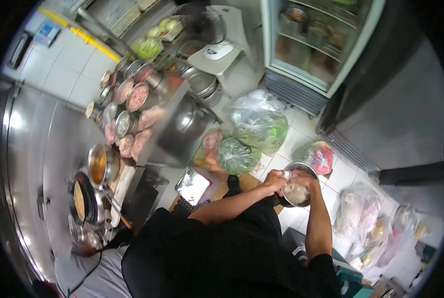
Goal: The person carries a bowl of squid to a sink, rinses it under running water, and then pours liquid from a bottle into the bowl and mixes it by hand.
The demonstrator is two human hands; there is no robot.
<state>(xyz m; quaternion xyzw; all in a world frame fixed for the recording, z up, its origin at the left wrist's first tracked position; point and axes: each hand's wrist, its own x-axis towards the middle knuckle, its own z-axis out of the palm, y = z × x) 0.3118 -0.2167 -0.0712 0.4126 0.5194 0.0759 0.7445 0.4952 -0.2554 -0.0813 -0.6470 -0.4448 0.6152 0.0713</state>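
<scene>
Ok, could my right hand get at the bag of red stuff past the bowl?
Probably, with a stoop: the bag sits low, its top uncovered. But your right hand is at the bowl and would need to come away first.

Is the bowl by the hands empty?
No: pale stuff is inside the metal bowl. The right hand hides how full it is.

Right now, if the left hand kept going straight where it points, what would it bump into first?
Probably the pale food in the metal bowl, then the right hand. How deep the left hand sits is unclear.
</scene>
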